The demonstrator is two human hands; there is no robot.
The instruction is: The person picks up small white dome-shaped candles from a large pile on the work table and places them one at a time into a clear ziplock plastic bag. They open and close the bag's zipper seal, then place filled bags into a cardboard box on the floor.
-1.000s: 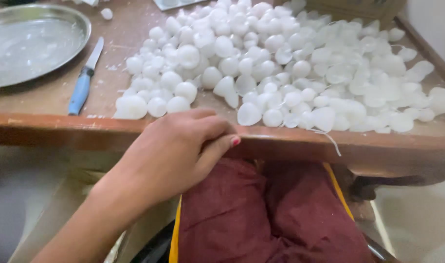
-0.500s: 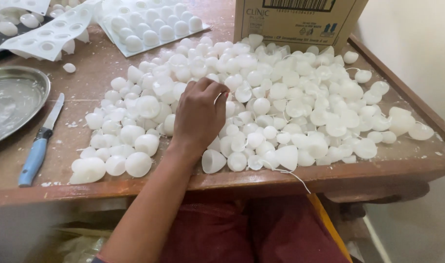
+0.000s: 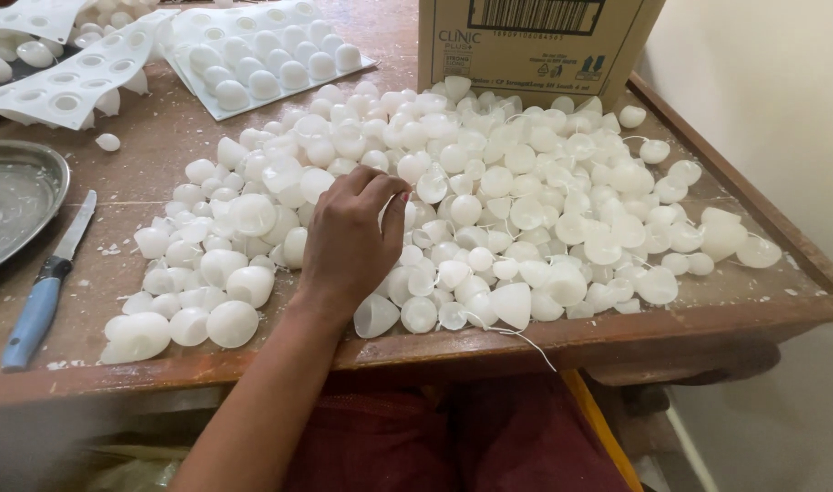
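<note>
My left hand (image 3: 348,246) reaches from the lower left onto a big heap of white dome-shaped wax pieces (image 3: 526,200) spread over the wooden table (image 3: 671,333). Its fingers and thumb are curled together on top of the heap near the middle. Whether they grip a piece is hidden by the hand itself. Some pieces have thin white wicks, and one wick (image 3: 530,344) trails over the table's front edge. My right hand is out of sight.
A cardboard box (image 3: 535,41) stands at the back. White mould trays (image 3: 261,59) with wax domes lie at the back left. A steel plate (image 3: 11,200) and a blue-handled knife (image 3: 43,292) lie at the left. My red-clothed lap is below the table.
My left hand has gone from the table's front edge up onto the heap and moved a little further in. The view has tilted towards the back of the table.
</note>
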